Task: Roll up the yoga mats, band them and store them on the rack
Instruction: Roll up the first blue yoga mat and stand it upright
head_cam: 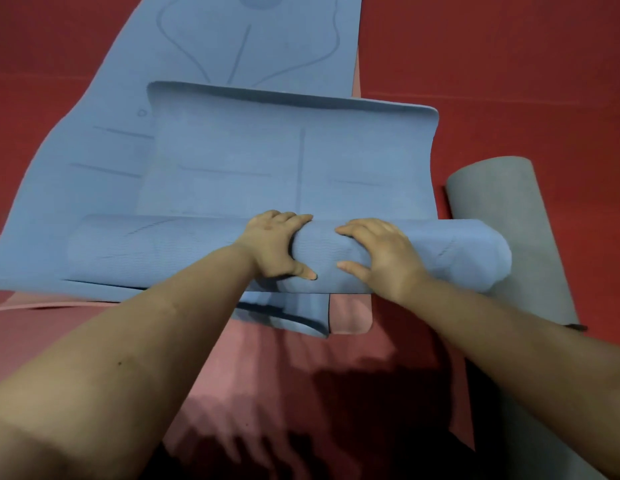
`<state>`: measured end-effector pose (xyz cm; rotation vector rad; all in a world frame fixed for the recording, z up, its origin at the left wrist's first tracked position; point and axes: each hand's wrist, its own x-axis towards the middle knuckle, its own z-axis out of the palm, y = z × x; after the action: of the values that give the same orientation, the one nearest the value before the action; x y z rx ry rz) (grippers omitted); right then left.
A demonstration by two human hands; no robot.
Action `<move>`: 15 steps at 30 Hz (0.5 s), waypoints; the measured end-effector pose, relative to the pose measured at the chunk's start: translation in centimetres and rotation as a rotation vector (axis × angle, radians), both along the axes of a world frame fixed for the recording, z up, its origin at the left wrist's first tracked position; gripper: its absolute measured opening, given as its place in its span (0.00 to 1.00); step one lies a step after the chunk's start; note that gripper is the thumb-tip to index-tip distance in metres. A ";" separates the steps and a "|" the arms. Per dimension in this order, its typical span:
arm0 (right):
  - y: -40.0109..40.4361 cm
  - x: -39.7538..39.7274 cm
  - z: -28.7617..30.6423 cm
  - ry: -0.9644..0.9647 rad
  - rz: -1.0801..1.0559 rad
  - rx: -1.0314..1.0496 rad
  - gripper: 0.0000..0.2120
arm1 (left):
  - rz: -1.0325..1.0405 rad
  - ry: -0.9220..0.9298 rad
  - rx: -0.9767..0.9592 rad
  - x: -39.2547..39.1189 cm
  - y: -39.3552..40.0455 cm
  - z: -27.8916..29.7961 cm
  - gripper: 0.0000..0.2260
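Observation:
A blue yoga mat lies partly rolled across the middle of the view, its roll (163,251) running left to right. The unrolled remainder (253,157) stretches away from me, its far edge curling up. My left hand (277,245) grips the middle of the roll, fingers over the top and thumb on the near side. Just to its right, my right hand (381,254) holds the roll the same way. A second blue mat (94,140) lies flat underneath, printed with dark lines.
A grey mat (509,209) lies partly rolled at the right, touching the blue roll's end. A pink mat (267,368) is spread under the blue ones, near me. Red floor (492,64) surrounds everything. No rack or bands are in view.

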<state>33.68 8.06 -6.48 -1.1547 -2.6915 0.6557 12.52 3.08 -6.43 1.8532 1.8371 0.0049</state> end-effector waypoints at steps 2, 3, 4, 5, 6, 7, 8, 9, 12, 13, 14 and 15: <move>1.7 -0.4 -0.1 0.012 0.006 -0.039 0.26 | 0.040 -0.106 0.210 -0.3 -0.7 -0.6 0.46; 2.9 -0.8 0.1 0.004 0.001 -0.082 0.24 | 0.066 -0.148 0.310 -0.2 -1.4 -1.0 0.41; 4.0 -1.1 0.4 -0.020 -0.006 -0.133 0.23 | 0.070 -0.155 0.385 0.0 -2.0 -1.4 0.36; 5.1 -1.5 0.5 -0.055 -0.013 -0.191 0.23 | 0.051 -0.133 0.425 0.2 -2.3 -2.0 0.32; 5.7 -1.9 0.5 -0.082 -0.020 -0.229 0.24 | 0.031 -0.103 0.435 0.4 -2.4 -2.4 0.30; 5.9 -2.1 0.4 -0.087 -0.023 -0.225 0.24 | 0.021 -0.079 0.419 0.3 -2.3 -2.8 0.30; 5.5 -2.2 0.2 -0.064 -0.026 -0.164 0.23 | 0.018 -0.072 0.395 0.2 -2.0 -3.0 0.30; 4.4 -2.1 0.0 -0.012 -0.034 -0.055 0.24 | 0.013 -0.075 0.370 -0.1 -1.7 -2.9 0.31; 0.7 -1.3 -1.6 0.064 0.001 0.174 0.28 | -0.018 -0.082 0.325 -0.8 -0.5 -2.6 0.33; 0.3 -1.2 -2.0 0.041 0.029 0.202 0.29 | -0.024 -0.072 0.305 -0.8 -0.1 -2.5 0.34; 0.7 -1.3 -2.2 0.005 0.045 0.187 0.29 | -0.024 -0.059 0.282 -0.9 0.4 -2.3 0.34; 1.5 -1.5 -2.0 -0.029 0.051 0.150 0.28 | -0.011 -0.048 0.260 -0.9 1.1 -2.1 0.33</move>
<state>32.16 9.52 -8.49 -1.0698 -2.7477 0.4375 11.60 4.15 -8.50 2.0177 1.8655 0.2947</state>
